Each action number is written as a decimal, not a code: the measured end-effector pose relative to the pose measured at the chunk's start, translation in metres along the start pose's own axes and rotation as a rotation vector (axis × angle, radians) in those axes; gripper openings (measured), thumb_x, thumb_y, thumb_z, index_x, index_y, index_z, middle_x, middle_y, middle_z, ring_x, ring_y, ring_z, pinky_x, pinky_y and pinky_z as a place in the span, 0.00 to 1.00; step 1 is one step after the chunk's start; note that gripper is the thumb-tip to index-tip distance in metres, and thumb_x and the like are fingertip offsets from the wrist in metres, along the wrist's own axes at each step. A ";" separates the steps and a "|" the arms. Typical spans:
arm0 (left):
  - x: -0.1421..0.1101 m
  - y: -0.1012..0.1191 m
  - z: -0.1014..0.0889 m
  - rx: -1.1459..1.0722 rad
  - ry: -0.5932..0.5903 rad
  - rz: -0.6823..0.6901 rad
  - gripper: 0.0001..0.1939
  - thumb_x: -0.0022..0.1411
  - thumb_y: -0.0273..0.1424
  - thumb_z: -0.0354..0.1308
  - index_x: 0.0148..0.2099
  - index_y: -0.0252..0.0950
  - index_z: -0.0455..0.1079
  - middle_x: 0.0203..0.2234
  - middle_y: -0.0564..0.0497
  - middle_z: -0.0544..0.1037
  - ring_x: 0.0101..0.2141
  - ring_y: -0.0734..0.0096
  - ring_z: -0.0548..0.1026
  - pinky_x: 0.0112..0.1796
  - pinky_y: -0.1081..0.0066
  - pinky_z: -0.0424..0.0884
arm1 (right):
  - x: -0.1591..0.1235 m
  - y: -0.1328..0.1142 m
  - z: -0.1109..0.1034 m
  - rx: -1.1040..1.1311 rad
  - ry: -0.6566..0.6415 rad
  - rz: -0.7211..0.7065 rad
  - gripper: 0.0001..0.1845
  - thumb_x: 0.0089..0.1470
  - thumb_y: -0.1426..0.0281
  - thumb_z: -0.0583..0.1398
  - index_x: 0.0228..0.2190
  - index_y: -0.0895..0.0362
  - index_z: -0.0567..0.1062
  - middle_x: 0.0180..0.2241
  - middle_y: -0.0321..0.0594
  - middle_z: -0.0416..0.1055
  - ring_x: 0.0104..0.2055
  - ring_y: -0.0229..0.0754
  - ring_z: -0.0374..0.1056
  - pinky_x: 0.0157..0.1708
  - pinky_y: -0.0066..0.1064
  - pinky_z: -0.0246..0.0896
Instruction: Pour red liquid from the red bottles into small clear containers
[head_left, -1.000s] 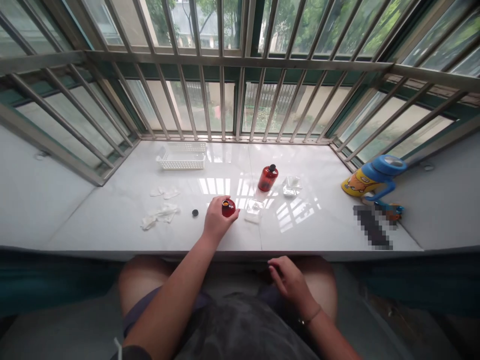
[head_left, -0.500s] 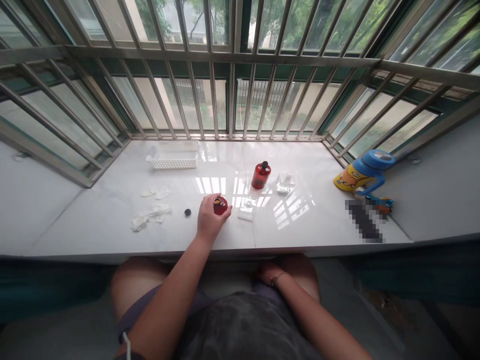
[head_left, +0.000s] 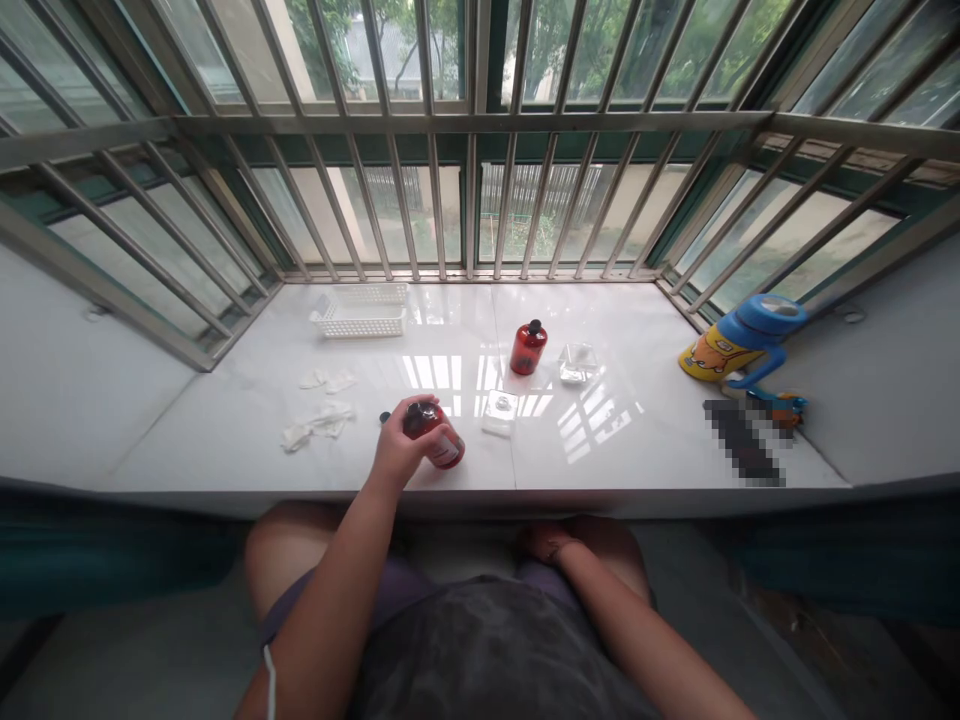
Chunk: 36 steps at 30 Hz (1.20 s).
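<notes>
My left hand [head_left: 400,450] is closed round a red bottle [head_left: 437,441] with no cap, tilted and held just above the white sill near its front edge. The small black cap [head_left: 385,417] lies on the sill right beside that hand. A second red bottle [head_left: 527,347] with a black cap stands upright further back. A small clear glass dish [head_left: 499,409] sits just right of the held bottle, another clear dish [head_left: 578,362] beyond it. My right hand [head_left: 546,542] rests down on my knee below the sill's edge; its fingers are hidden.
Crumpled white gloves or tissue [head_left: 318,425] lie to the left, a white plastic basket [head_left: 361,312] at the back left. A yellow-and-blue cup [head_left: 739,345] lies on its side at the right near a blurred dark object [head_left: 742,441]. Metal window bars [head_left: 465,190] close off the back.
My left hand has lifted the open red bottle, pulled it toward me and tilted it. My right hand dropped from the sill's edge onto my knee.
</notes>
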<state>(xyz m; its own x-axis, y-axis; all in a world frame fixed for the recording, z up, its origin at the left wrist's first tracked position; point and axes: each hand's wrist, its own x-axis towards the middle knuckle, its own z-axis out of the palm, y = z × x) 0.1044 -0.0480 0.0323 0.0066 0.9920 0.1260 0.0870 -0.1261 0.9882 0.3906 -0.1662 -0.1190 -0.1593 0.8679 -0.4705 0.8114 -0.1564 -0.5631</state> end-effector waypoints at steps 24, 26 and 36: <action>-0.065 0.076 0.031 -0.204 -0.724 0.113 0.39 0.53 0.34 0.78 0.65 0.41 0.69 0.54 0.42 0.81 0.51 0.51 0.83 0.53 0.59 0.79 | -0.072 -0.109 -0.071 1.033 -0.088 -0.610 0.58 0.42 0.49 0.80 0.68 0.49 0.66 0.64 0.51 0.70 0.67 0.63 0.67 0.67 0.54 0.62; -0.064 0.078 0.043 -0.171 -0.730 0.181 0.37 0.52 0.33 0.77 0.63 0.41 0.71 0.53 0.42 0.81 0.51 0.51 0.82 0.54 0.59 0.78 | -0.074 -0.113 -0.071 1.037 -0.075 -0.550 0.52 0.43 0.56 0.80 0.65 0.50 0.68 0.60 0.51 0.74 0.64 0.63 0.71 0.65 0.56 0.65; -0.035 0.033 0.044 0.061 -0.439 0.148 0.28 0.71 0.47 0.64 0.67 0.43 0.71 0.64 0.39 0.75 0.65 0.46 0.73 0.68 0.46 0.67 | -0.064 -0.091 -0.036 1.174 0.278 -0.282 0.53 0.41 0.51 0.80 0.63 0.52 0.68 0.58 0.55 0.76 0.61 0.66 0.73 0.65 0.65 0.61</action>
<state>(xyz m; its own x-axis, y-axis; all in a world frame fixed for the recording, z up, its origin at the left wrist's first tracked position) 0.1508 -0.0869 0.0562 0.4433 0.8730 0.2034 0.1115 -0.2789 0.9538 0.3478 -0.1905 -0.0130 -0.0059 0.9880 -0.1546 -0.2495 -0.1512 -0.9565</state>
